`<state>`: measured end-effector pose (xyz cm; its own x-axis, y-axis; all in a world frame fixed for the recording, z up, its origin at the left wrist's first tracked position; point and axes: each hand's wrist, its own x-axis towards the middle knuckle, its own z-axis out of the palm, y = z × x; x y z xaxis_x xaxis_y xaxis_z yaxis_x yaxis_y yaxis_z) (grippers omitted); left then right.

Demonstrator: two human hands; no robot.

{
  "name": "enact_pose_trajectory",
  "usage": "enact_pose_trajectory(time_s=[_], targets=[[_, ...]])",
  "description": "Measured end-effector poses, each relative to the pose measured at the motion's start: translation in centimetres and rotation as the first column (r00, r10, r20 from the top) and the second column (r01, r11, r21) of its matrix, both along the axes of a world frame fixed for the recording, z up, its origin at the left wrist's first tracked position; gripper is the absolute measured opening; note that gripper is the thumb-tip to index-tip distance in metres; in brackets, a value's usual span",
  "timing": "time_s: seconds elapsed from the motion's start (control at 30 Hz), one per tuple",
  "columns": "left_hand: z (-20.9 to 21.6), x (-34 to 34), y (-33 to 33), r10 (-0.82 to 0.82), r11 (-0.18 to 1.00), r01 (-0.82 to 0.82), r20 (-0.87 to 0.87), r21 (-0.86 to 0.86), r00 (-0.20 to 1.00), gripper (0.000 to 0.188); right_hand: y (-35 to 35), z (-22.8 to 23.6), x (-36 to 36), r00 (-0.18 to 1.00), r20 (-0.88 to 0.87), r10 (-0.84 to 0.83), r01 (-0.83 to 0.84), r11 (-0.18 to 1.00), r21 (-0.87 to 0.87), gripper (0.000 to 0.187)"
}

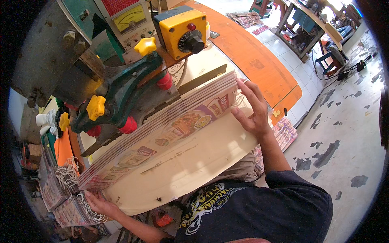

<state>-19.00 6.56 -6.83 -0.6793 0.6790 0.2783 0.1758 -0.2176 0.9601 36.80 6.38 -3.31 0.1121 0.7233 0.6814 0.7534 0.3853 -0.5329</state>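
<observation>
- Machine (121, 81): green and grey body with yellow knobs and red grips, standing just behind the work; a yellow control box (178, 30) with a black dial sits at its top.
- Board (182, 162): pale bare surface in front of the machine, bearing the work.
- Stack (170, 121): printed flat sheets held on edge, fanned slightly, leaning toward the machine's base. It looks squared up against the machine rather than fed in, though the contact point is hidden.
- Finished bundles (67, 202): printed pieces with white string loops lie low on the left, so some work seems done; the stack in hand has yet to go through.
- Right hand (251, 109): fingers spread flat, pressing the stack's right end.
- Left hand (101, 204): fingers curled under the stack's left end, gripping it from below.
</observation>
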Motion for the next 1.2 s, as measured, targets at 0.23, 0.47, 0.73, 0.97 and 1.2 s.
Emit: enact_pose_trajectory(time_s=[0.23,0.47,0.73,0.97,1.2], targets=[[0.6,0.7,0.0,0.022,1.0,-0.022,-0.026,-0.015,0.999,0.042,0.0,0.1,0.1,1.0,0.01,0.01,-0.01,1.0,0.001,0.063],[0.5,0.7,0.0,0.033,0.999,-0.034,-0.07,-0.01,0.997,0.042,0.0,0.2,0.0,0.996,-0.067,0.063,-0.067,0.996,-0.056,0.071],[-0.3,-0.5,0.0,0.04,0.999,-0.04,-0.025,-0.009,0.999,0.039,-0.2,0.4,-0.2,0.993,-0.098,0.062,-0.072,0.992,-0.104,0.074],[-0.1,-0.4,0.0,0.049,0.999,-0.049,-0.032,-0.01,0.998,0.039,-0.1,0.3,-0.2,0.998,-0.027,0.049,-0.051,0.995,-0.091,0.074],[0.3,0.3,0.2,0.043,0.999,-0.043,-0.014,0.013,0.999,0.042,-0.1,0.2,-0.1,0.998,-0.005,0.06,-0.06,0.995,-0.085,0.075]])
